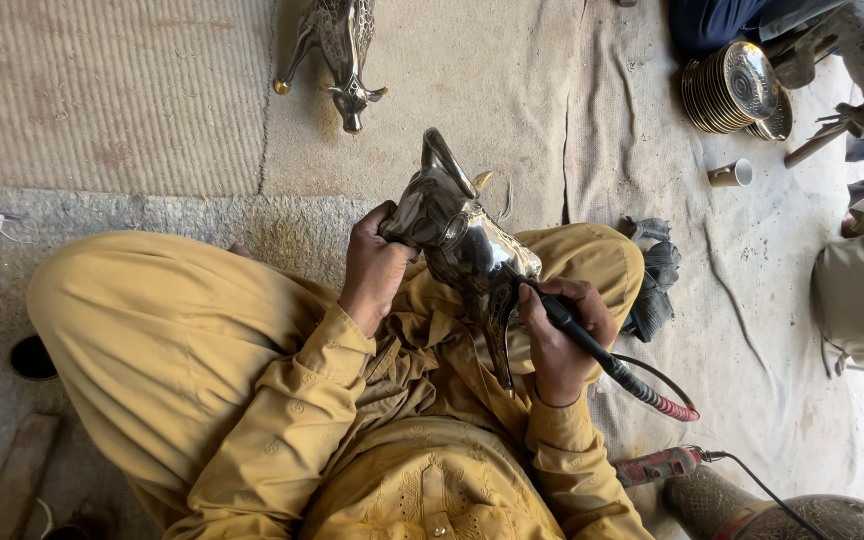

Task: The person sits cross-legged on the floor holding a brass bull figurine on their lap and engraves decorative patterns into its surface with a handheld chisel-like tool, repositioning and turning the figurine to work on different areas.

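Metal figure [462,245], polished and shiny, rests on the person's lap above the floor cloth [512,90]. It looks heavy, stiff and slippery; the head is the safest hold. Left hand [374,268] has its fingers wrapped around that head. Right hand [557,340] pinches a black tool [592,350] like a pen. No packages or labels are visible.

My mustard-yellow clothes [202,350], embroidered tone on tone at the chest, frame the silver-and-black engraved metal animal figure [462,245], its horn tip brass-gold. My engraving pen [592,350] is black with a red-flecked grip. A second patterned figure [337,45], dark silver with gold feet, lies on the beige mat [112,90]. A stack of gold-rimmed plates [727,90] rests on grey cloth [752,290].
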Action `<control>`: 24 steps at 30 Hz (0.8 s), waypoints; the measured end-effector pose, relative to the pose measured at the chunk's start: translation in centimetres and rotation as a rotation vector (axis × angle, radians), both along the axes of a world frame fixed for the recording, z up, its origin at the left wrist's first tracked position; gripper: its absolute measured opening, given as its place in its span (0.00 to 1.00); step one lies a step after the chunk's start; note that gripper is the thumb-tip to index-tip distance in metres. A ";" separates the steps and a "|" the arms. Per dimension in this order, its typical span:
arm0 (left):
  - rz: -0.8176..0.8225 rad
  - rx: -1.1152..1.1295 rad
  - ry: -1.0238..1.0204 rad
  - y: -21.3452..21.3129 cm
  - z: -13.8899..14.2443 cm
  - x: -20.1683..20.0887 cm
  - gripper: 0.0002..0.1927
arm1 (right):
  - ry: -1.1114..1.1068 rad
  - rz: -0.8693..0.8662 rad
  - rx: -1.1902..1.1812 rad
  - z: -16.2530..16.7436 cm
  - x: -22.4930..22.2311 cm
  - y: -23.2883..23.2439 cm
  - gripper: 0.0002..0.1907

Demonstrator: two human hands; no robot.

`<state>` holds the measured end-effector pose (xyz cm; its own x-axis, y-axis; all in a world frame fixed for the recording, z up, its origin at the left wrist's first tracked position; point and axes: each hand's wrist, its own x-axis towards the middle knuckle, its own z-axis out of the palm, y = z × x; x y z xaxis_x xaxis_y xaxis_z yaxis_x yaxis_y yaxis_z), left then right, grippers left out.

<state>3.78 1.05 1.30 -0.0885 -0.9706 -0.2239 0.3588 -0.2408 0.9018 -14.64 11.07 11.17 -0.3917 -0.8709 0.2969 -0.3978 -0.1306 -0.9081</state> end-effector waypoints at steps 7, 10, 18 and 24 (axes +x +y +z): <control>-0.005 0.045 -0.022 -0.1 0.5 0.1 0.05 | 0.032 -0.025 0.040 0.2 0.1 -0.3 0.09; -0.008 0.062 -0.014 0.0 0.4 0.2 0.05 | 0.010 -0.008 0.031 0.2 0.2 -0.3 0.09; -0.004 0.032 -0.030 0.0 -0.2 0.1 0.05 | 0.145 0.092 -0.048 0.4 -0.1 -0.1 0.09; 0.005 0.014 0.015 -0.1 -0.4 0.0 0.06 | 0.174 0.066 0.048 0.5 0.0 0.3 0.09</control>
